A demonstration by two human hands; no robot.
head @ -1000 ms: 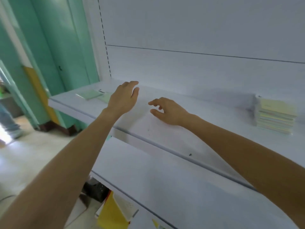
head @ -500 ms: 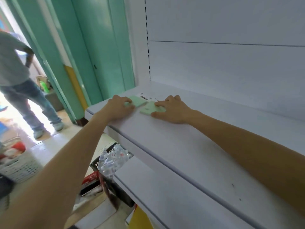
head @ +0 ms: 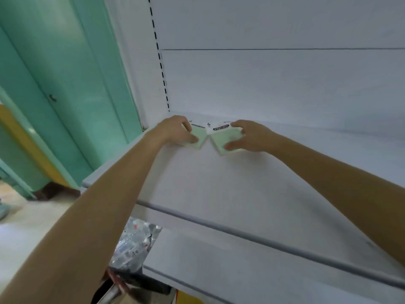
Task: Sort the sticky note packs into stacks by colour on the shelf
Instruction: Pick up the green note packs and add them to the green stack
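Observation:
Two pale green sticky note packs lie side by side at the far left end of the white shelf (head: 219, 189), near its back corner. My left hand (head: 175, 130) grips the left green pack (head: 200, 139), fingers over its far edge and thumb on its top. The right green pack (head: 223, 139) is held by my right hand (head: 249, 137), thumb pressing on its top and fingers curled over its far right corner. Both packs are angled towards each other, their near corners almost touching. White header cards with black labels show at their far ends.
The white back panel (head: 274, 84) rises just behind the packs, with a slotted upright (head: 161, 66) at the left corner. A teal door (head: 65, 95) stands left of the shelf. A lower shelf (head: 241, 270) juts out below, and a crate of plastic-wrapped bottles (head: 133, 246) sits on the floor.
Both hands reached left from mid-shelf to the two green packs and have closed on them. My view swung left, so the stack of packs at the right went out of sight.

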